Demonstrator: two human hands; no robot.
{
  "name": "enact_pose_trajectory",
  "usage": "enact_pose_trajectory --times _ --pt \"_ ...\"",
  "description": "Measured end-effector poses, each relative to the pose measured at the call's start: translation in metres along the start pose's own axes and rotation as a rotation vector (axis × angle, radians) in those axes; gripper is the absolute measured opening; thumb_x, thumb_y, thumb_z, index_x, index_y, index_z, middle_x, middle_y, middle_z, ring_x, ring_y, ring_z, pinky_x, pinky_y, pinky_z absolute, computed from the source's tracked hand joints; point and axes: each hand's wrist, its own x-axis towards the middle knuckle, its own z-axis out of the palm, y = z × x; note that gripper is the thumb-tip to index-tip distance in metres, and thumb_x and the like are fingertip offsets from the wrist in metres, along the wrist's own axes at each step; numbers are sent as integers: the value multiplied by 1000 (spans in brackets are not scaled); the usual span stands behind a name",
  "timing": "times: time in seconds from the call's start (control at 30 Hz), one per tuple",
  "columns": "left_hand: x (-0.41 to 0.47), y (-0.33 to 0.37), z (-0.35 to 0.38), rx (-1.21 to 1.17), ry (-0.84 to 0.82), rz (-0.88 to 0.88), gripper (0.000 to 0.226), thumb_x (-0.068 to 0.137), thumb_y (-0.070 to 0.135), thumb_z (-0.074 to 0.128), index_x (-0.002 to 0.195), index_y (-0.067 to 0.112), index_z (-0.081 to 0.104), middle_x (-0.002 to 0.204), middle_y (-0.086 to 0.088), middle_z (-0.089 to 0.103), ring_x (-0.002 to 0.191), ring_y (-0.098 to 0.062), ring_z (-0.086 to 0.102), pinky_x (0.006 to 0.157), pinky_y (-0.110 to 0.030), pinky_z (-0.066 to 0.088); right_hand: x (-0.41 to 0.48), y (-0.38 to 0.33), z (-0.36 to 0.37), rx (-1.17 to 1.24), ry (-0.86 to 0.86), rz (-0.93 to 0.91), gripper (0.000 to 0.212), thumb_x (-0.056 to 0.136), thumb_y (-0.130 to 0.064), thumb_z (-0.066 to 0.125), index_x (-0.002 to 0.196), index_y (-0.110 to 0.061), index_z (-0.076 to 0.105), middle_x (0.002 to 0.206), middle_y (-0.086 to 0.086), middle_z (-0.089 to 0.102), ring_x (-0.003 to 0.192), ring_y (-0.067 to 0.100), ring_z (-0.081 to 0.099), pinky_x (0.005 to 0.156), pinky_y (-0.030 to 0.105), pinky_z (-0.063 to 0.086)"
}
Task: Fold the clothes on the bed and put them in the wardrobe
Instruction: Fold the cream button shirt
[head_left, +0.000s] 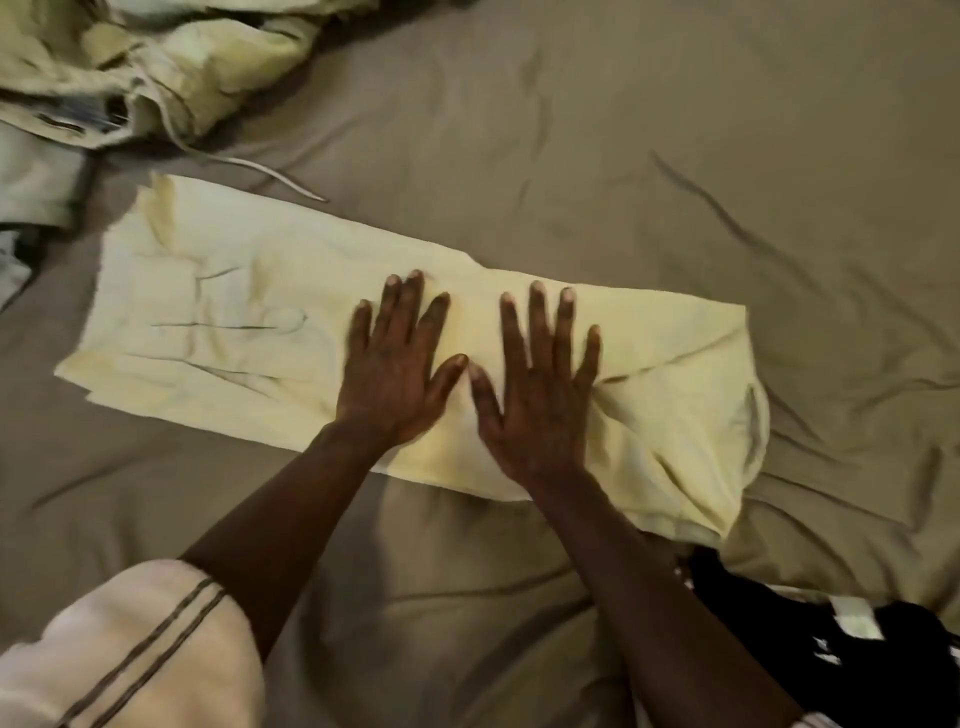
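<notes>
Both hands, left hand (397, 364) and right hand (540, 384), press flat, fingers spread, on the folded yellow garment (234, 322); crumpled clothes (156, 62) at eleven o'clock on the tan bed (675, 156).

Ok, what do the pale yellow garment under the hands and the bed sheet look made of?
The pale yellow garment looks like soft woven cloth, perhaps cotton, matte; it creases finely and lies flat. The bed sheet: smooth thin fabric, grey-brown, faint sheen along its wrinkles; fibre cannot be told.
</notes>
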Motion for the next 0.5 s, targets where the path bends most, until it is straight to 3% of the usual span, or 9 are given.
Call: enact_pose_trajectory --times 0.07,0.17,0.3,0.4,0.5 --pt "8 -33 -5 14 -10 2 74 104 62 21 166 22 17 174 -8 0 160 -29 -3 127 -57 7 9 -38 29 23 -42 6 67 106 -54 33 165 -25 19 173 6 10 160 32 1 125 61 9" --pt "14 -98 -13 69 -5 17 72 104 63 24 166 26 17 174 -5 3 161 -28 1 127 -57 8 15 -42 64 -49 -52 160 68 105 -58 33 165 -26 21 172 6 15 159 34 7 124 59 13" --pt "14 -204 -33 39 14 51 76 105 61 31 165 16 18 173 -10 9 160 -29 5 129 -48 12 13 -47 75 -109 -24 141 69 105 -54 34 165 -24 18 173 6 11 160 33 6 126 56 11" --pt "12 -222 -42 29 -1 85 75 105 61 32 165 16 21 173 -9 10 161 -27 3 128 -49 12 15 -53 71 -106 -39 144 68 105 -52 33 165 -24 17 173 5 9 160 32 4 125 57 13" --pt "0 -225 -52 37 109 -134 72 104 62 37 163 23 26 173 -8 10 160 -29 5 126 -58 8 19 -56 64 -100 -84 179 68 104 -52 27 165 -23 19 173 5 9 160 32 3 125 59 10"
